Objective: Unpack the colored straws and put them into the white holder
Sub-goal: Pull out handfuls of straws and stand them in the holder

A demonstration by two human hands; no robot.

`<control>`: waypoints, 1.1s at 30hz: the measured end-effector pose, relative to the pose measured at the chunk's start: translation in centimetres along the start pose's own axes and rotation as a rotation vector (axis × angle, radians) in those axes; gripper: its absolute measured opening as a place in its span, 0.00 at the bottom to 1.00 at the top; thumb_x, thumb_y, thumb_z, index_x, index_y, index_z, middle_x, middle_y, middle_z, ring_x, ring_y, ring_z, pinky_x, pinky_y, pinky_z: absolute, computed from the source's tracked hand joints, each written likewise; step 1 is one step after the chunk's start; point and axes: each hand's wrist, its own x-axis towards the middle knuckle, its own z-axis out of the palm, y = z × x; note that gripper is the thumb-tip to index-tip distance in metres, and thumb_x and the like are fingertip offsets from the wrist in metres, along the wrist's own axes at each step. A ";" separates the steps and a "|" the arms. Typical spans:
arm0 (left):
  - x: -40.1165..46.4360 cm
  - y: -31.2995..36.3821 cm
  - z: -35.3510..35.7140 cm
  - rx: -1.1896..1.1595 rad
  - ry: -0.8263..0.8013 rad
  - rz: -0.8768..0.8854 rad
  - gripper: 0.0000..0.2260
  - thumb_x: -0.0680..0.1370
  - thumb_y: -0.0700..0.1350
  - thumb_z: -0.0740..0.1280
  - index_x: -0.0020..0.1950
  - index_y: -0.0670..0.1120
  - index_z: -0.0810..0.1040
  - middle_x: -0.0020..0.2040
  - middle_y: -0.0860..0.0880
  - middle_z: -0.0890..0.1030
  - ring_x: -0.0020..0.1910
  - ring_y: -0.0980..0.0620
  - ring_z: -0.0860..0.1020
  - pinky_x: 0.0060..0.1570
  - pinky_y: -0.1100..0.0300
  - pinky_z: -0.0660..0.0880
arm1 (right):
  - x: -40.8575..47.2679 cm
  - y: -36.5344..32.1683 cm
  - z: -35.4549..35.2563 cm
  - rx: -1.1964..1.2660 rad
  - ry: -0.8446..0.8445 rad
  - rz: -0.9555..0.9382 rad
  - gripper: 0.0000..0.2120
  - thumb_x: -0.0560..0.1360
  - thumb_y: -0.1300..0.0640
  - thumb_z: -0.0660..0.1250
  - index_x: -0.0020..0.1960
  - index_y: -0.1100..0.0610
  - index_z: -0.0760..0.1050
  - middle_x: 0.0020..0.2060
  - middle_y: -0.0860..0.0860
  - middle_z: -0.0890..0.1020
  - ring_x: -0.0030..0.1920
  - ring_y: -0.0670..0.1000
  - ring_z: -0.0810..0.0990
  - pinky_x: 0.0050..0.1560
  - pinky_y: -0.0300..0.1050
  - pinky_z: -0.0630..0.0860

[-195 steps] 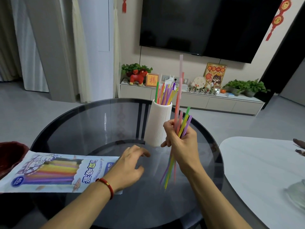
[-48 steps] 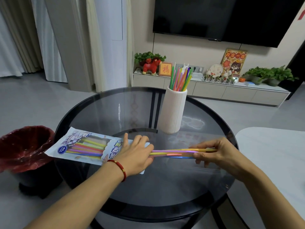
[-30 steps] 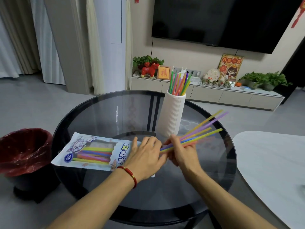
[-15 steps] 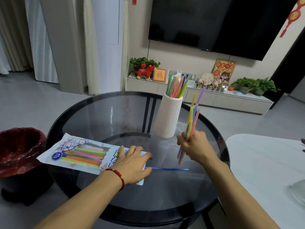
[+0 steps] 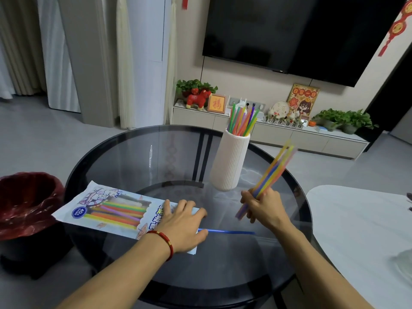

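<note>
White holder (image 5: 230, 160) stands upright on the round glass tabletop (image 5: 124, 157), toward the far side, with a batch of colored straws (image 5: 242, 120) sticking out of its top

Right hand (image 5: 263, 207) is just in front and to the right of the holder, closed in a fist around a bundle of straws (image 5: 270, 175). Bundle is tilted, upper ends leaning up and to the right, level with the holder's upper half, not touching it. Lower ends poke out below the fist, above the glass

Left hand (image 5: 182, 221) lies flat, fingers spread, palm down on the open end of the straw packet (image 5: 113, 211), in front and to the left of the holder; it grips nothing. Packet lies flat on the tabletop, more straws visible through its window

One loose blue straw (image 5: 227, 231) lies on the glass in front of the holder, one end at the left hand's thumb, the other pointing right, below the right hand

Red-lined bin (image 5: 24, 204) sits on the floor far left of the holder, beside the tabletop edge
</note>
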 end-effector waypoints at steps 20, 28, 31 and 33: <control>0.8 -0.2 0.3 -0.044 0.001 0.000 0.21 0.80 0.62 0.55 0.72 0.56 0.64 0.73 0.44 0.63 0.76 0.42 0.54 0.71 0.29 0.42 | 12.9 -13.9 -5.0 -0.083 0.363 -0.166 0.14 0.80 0.58 0.69 0.42 0.68 0.81 0.32 0.60 0.86 0.29 0.54 0.88 0.35 0.55 0.87; 0.9 -0.4 0.2 -0.028 -0.021 0.006 0.21 0.80 0.62 0.55 0.71 0.57 0.64 0.76 0.45 0.61 0.77 0.41 0.54 0.71 0.28 0.42 | 12.7 -15.6 -5.5 -0.135 0.183 -0.020 0.16 0.75 0.52 0.78 0.50 0.66 0.84 0.35 0.57 0.87 0.33 0.53 0.88 0.44 0.51 0.88; 0.8 -0.4 0.1 -0.035 -0.023 0.010 0.21 0.80 0.62 0.54 0.72 0.57 0.64 0.76 0.45 0.60 0.77 0.41 0.53 0.72 0.28 0.43 | 12.3 -16.0 -5.8 -0.127 0.239 -0.092 0.21 0.74 0.47 0.78 0.50 0.67 0.84 0.34 0.55 0.85 0.30 0.49 0.84 0.41 0.47 0.86; 0.7 -0.4 -0.1 -0.043 -0.021 0.010 0.21 0.80 0.62 0.54 0.72 0.56 0.64 0.76 0.44 0.60 0.77 0.41 0.53 0.72 0.28 0.43 | 12.1 -16.4 -5.9 -0.080 0.342 -0.143 0.26 0.74 0.46 0.78 0.60 0.66 0.80 0.47 0.58 0.86 0.42 0.53 0.86 0.48 0.51 0.86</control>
